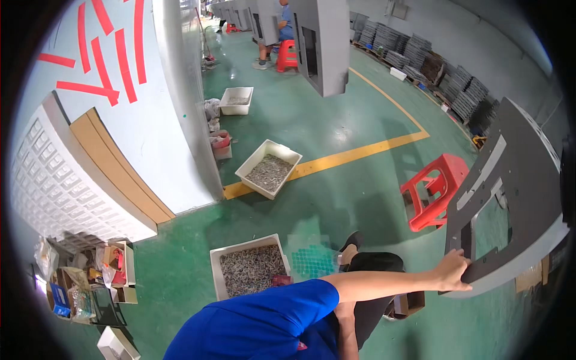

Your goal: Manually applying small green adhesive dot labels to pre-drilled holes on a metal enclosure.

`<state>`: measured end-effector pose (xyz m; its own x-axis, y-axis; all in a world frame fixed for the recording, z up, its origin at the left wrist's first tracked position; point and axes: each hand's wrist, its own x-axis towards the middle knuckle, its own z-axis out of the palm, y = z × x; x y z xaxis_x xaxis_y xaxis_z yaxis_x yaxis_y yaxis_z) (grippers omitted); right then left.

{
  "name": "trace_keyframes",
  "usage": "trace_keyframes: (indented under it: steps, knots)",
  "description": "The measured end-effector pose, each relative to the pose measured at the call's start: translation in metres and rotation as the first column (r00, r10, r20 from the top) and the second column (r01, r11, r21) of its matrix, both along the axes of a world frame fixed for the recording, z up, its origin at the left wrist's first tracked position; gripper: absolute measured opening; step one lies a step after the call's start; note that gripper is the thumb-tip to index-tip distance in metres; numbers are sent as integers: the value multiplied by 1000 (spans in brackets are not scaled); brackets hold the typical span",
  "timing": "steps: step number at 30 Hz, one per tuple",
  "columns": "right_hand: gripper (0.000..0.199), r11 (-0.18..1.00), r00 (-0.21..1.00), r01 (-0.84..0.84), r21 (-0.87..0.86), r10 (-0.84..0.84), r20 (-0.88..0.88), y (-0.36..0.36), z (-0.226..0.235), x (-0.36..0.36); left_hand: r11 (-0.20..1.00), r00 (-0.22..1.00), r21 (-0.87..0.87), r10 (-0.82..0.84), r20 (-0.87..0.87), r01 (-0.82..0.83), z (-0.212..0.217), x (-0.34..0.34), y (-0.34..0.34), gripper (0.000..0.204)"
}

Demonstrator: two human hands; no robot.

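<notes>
My left hand point(453, 273) reaches out to the right and grips the lower corner of a large grey panel point(510, 234) with rectangular cut-outs. Its fingers are closed around the panel's edge; the panel stands tilted at the far right. My right forearm point(348, 336) rises from the lower edge, and its hand point(344, 310) is mostly covered by my left arm, so its fingers cannot be made out. Below the held panel, near my legs, lies an open brown carton point(413, 304), partly hidden.
A red stool point(435, 189) lies tipped behind the panel. White bins of small metal parts point(252, 267) point(270, 171) stand on the green floor. A hanging grey panel point(321, 48) is ahead; a seated person point(285, 27) works beyond. Boxes point(120, 264) crowd the left, grey stacks point(414, 51) the back wall.
</notes>
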<state>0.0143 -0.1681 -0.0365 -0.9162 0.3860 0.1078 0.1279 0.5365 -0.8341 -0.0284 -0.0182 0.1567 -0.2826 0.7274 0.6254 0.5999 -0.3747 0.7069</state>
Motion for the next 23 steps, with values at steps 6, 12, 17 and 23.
trace_keyframes:
  steps: [6, 12, 17, 23]
  knots:
    - [29, 934, 980, -171, -313, 127, -156, -5, 21, -12, 994, 997, 108, -6, -78, 15, -15, 17, -17, 56]
    - [20, 789, 1000, 2, -614, -14, -14, 2, 13, -23, 991, 993, 76, -109, 38, 106, -24, 5, -50, 26]
    - [26, 718, 969, -168, -676, -6, -247, 6, 0, -22, 989, 965, 56, -147, 218, 138, 8, -34, -101, 17]
    - [26, 661, 961, -107, -742, -123, -248, 15, 9, -14, 790, 896, 542, -422, 140, 288, 106, -55, -190, 8]
